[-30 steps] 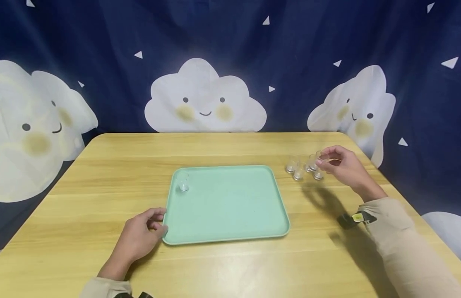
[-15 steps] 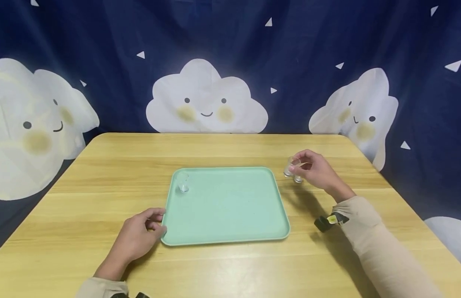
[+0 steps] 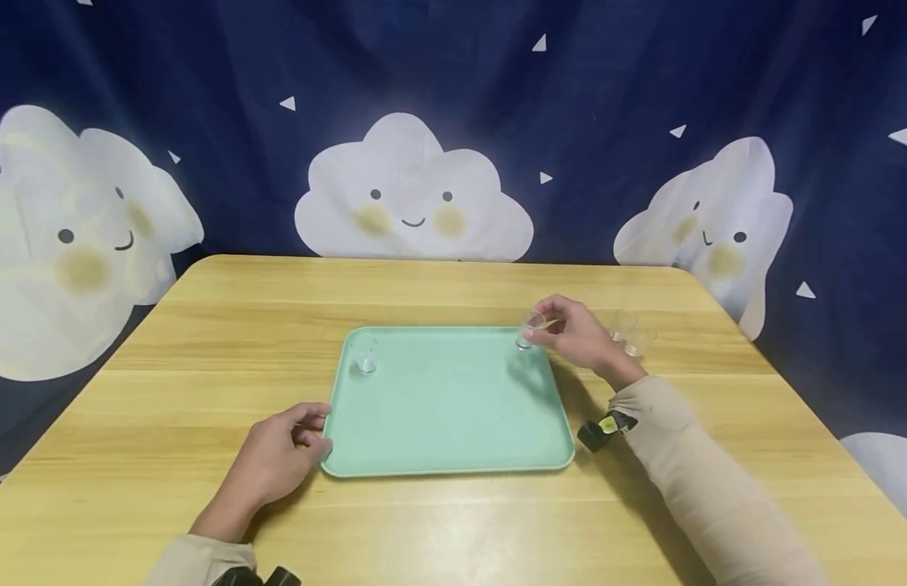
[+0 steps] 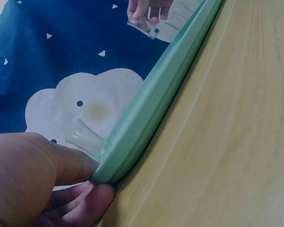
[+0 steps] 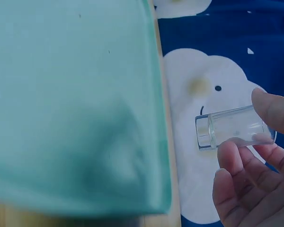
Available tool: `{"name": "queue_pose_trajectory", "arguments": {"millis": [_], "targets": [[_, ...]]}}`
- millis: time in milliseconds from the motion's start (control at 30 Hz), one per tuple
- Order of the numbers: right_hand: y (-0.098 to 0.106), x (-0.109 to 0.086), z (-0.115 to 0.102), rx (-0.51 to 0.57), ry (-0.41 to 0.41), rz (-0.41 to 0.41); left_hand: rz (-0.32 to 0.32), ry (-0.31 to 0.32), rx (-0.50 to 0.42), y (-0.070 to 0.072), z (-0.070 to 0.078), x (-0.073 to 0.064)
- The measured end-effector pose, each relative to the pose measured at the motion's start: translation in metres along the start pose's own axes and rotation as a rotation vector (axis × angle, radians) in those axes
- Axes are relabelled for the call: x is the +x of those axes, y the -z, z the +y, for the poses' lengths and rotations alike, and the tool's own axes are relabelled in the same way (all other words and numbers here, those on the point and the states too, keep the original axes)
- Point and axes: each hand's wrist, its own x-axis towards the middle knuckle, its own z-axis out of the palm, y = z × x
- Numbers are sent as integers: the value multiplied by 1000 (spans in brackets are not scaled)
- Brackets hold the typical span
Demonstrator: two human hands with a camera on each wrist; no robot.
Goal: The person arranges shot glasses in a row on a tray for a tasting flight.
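Observation:
A small clear shot glass (image 3: 525, 332) with a thick base is pinched upright between the thumb and fingers of my right hand (image 3: 581, 335), above the tray's far right corner. The right wrist view shows this glass (image 5: 229, 127) with nothing visible inside. The mint-green rectangular tray (image 3: 446, 407) lies on the table. At its near left edge my left hand (image 3: 278, 454) grips the rim, thumb and fingers on the tray edge (image 4: 132, 127) in the left wrist view. Another shot glass (image 3: 365, 358) stands on the tray at the far left corner.
More clear shot glasses (image 3: 633, 346) stand on the wooden table (image 3: 424, 529), right of the tray and partly hidden behind my right hand. A dark blue curtain (image 3: 241, 49) with smiling clouds hangs behind the table's far edge.
My right hand has picked up a shot glass from the group on the right and carried it left over the tray's corner. The left hand keeps its hold on the tray.

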Motion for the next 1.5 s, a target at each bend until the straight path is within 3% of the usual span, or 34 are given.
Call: {"name": "queue_pose_trajectory", "arguments": {"millis": [900,1500], "targets": [[-71,34,-36,15,36,-143,19,-8,1,0,0,-2],[-112,52,-49,5,35,-219,29,-2,-9,0,1,-2]]}}
